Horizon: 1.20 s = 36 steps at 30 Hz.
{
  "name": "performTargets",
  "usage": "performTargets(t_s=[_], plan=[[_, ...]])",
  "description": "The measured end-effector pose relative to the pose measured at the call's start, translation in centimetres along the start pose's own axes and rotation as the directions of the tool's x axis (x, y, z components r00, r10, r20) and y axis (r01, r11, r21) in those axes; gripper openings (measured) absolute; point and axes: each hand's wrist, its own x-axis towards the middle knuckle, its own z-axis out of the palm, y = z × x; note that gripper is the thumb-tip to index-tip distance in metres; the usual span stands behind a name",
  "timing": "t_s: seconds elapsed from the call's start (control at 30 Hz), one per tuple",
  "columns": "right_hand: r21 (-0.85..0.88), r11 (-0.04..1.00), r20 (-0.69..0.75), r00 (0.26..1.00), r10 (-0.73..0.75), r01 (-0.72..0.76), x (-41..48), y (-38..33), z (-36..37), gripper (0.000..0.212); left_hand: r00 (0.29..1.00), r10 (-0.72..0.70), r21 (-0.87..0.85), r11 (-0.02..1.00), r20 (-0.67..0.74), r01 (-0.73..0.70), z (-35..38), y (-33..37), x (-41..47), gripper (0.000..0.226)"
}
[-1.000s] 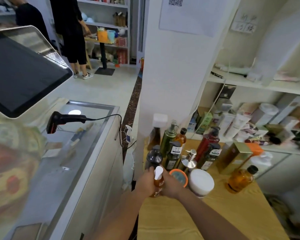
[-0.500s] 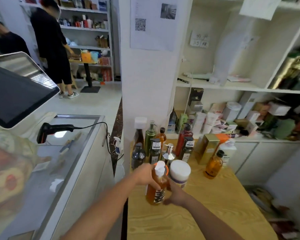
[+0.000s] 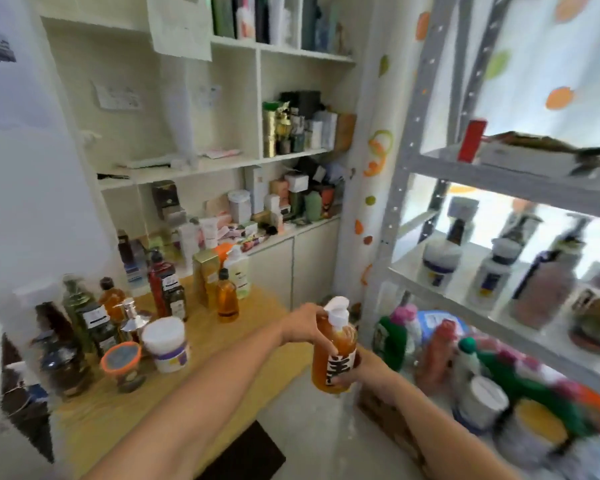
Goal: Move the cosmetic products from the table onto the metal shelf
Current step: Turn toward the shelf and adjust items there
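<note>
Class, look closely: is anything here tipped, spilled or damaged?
Nothing stands out. The left hand and right hand hold the orange pump bottle nearly upright; bottles on the table stand upright, and no spill shows.

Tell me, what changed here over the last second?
The orange pump bottle, held in both the left hand and the right hand, was lifted off the table and carried right, toward the metal shelf. Both hands keep their grip. The white jar, orange-lidded tub and other bottles stayed on the table.
</note>
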Motion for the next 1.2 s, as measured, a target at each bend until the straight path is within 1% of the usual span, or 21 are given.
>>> performTargets(t_s=[0.03,0.1,0.17,0.2,0.27,0.3,0.33,0.4,0.43,0.47,0.5,0.57,0.7,0.77,0.87,0.93,0.97,1.03,1.07,1.17,1.2], plan=[[0.008,1.0,-0.059,0.998,-0.004,0.004,-1.2,1.4,-2.7,0.097,0.998,0.05,0.031,0.998,0.044,-0.051,1.7,2.7,1.0,0.081],[0.054,0.999,-0.186,0.983,0.005,0.005,-3.8,4.0,-7.6,0.105,0.98,0.15,0.072,0.984,0.131,-0.161,5.3,7.2,3.8,0.092],[0.118,0.992,-0.306,0.949,0.076,-0.041,-7.2,5.1,-11.4,0.096,0.948,0.22,0.098,0.964,0.23,-0.247,8.6,11.8,5.6,0.1],[0.161,0.985,-0.364,0.924,0.115,-0.059,-8.8,5.7,-13.2,0.09,0.925,0.252,0.092,0.953,0.283,-0.288,10.3,14.2,6.1,0.094],[0.233,0.972,-0.498,0.854,0.151,-0.036,-10.8,7.9,-16.5,0.08,0.881,0.311,0.058,0.934,0.357,-0.354,14.0,18.5,6.9,0.08],[0.243,0.969,-0.551,0.818,0.165,-0.031,-12.2,8.1,-17.5,0.077,0.854,0.357,0.05,0.914,0.378,-0.404,16.0,20.3,7.4,0.08],[0.255,0.966,-0.599,0.779,0.185,-0.034,-13.4,8.9,-18.3,0.068,0.831,0.393,0.054,0.893,0.394,-0.447,18.1,21.8,7.8,0.083],[0.283,0.959,-0.686,0.695,0.217,-0.02,-15.2,10.6,-20.0,0.039,0.801,0.447,0.077,0.854,0.398,-0.514,22.4,24.5,9.0,0.084],[0.275,0.961,-0.724,0.654,0.217,-0.015,-15.9,11.6,-21.0,0.035,0.789,0.46,0.095,0.838,0.407,-0.537,24.4,25.6,9.6,0.082],[0.266,0.963,-0.759,0.608,0.232,-0.036,-16.4,12.7,-22.2,0.039,0.771,0.475,0.102,0.821,0.424,-0.561,26.2,26.8,10.3,0.079],[0.235,0.969,-0.792,0.563,0.235,-0.075,-16.9,13.7,-23.5,0.051,0.747,0.497,0.101,0.8,0.442,-0.592,27.9,28.1,11.0,0.077],[0.204,0.971,-0.819,0.522,0.238,-0.124,-17.9,15.4,-26.4,0.067,0.697,0.549,0.092,0.752,0.462,-0.653,30.8,30.5,12.5,0.076],[0.194,0.941,-0.85,0.431,0.303,-0.277,-20.3,17.6,-33.2,0.058,0.618,0.623,0.05,0.684,0.478,-0.728,35.9,35.6,15.6,0.075],[0.187,0.919,-0.883,0.35,0.312,-0.348,-21.8,18.3,-36.0,0.058,0.558,0.676,0.036,0.621,0.481,-0.783,38.2,38.1,16.4,0.073],[0.284,0.885,-0.883,0.261,0.391,-0.368,-24.1,19.6,-39.0,0.044,0.481,0.743,0.04,0.526,0.465,-0.85,42.1,41.1,16.9,0.07],[0.277,0.863,-0.908,0.18,0.379,-0.422,-24.7,20.4,-41.1,0.043,0.443,0.775,0.046,0.475,0.452,-0.879,44.4,42.5,17.0,0.07],[0.257,0.851,-0.908,0.187,0.375,-0.459,-24.9,20.8,-42.1,0.047,0.428,0.789,0.045,0.456,0.442,-0.889,45.4,43.2,17.2,0.07],[0.235,0.825,-0.897,0.212,0.388,-0.513,-25.3,21.2,-44.0,0.043,0.413,0.806,0.022,0.447,0.423,-0.894,47.0,44.6,17.7,0.07],[0.253,0.831,-0.893,0.21,0.397,-0.496,-25.5,21.6,-45.0,0.042,0.412,0.812,0.01,0.449,0.414,-0.893,47.8,45.2,18.0,0.07],[0.297,0.896,-0.908,0.191,0.372,-0.331,-26.7,22.6,-47.6,0.045,0.448,0.804,-0.011,0.491,0.39,-0.871,49.9,46.9,19.0,0.073],[0.295,0.9,-0.907,0.203,0.37,-0.323,-27.1,22.9,-48.4,0.044,0.457,0.802,-0.01,0.499,0.386,-0.867,50.5,47.4,19.3,0.074]])
